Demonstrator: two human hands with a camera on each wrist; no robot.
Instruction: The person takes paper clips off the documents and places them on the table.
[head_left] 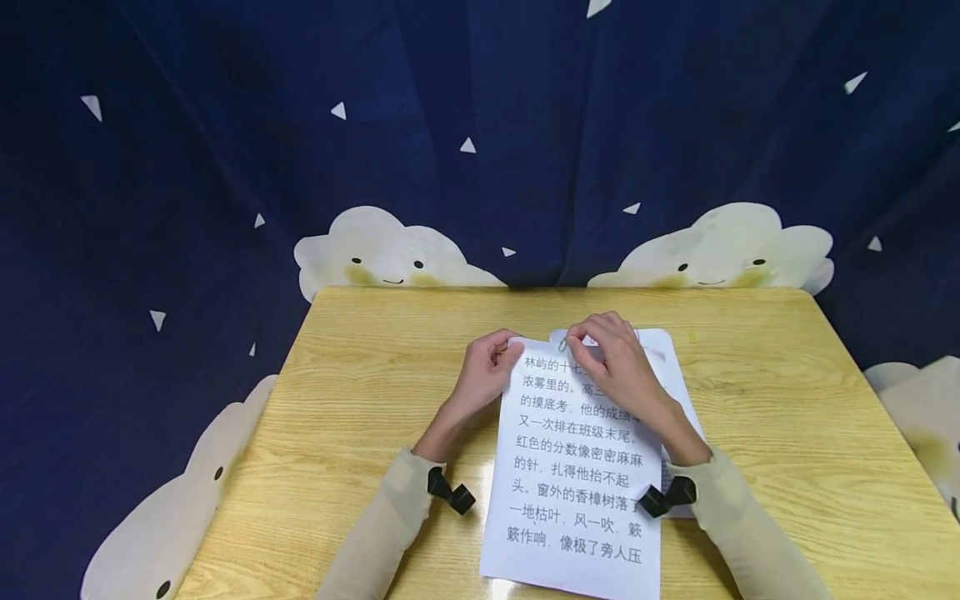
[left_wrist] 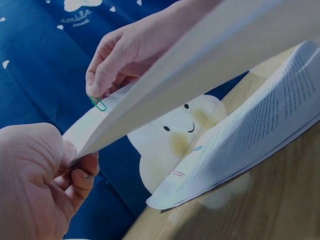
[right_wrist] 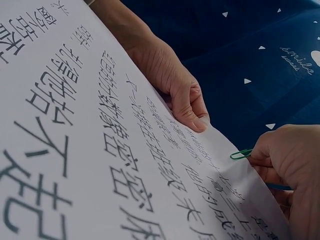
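Observation:
My left hand (head_left: 483, 368) pinches the top left corner of white paper (head_left: 577, 500) printed with large Chinese characters. The paper is raised off the table, its upper part tilted up. At its top edge my right hand (head_left: 615, 358) pinches a green paper clip (right_wrist: 241, 154) between thumb and fingers. The clip's looped end shows over the printed side in the right wrist view; how far it grips the paper I cannot tell. Behind and below lies a stack of printed sheets (left_wrist: 245, 135), with a pink paper clip (left_wrist: 177, 173) and a blue paper clip (left_wrist: 197, 148) along its top edge.
Both hands work above a wooden table (head_left: 360, 400). A small yellowish piece (head_left: 692, 337) lies right of the stack. Beyond the table's back edge hangs a dark blue curtain (head_left: 480, 100) with white triangles and smiling clouds.

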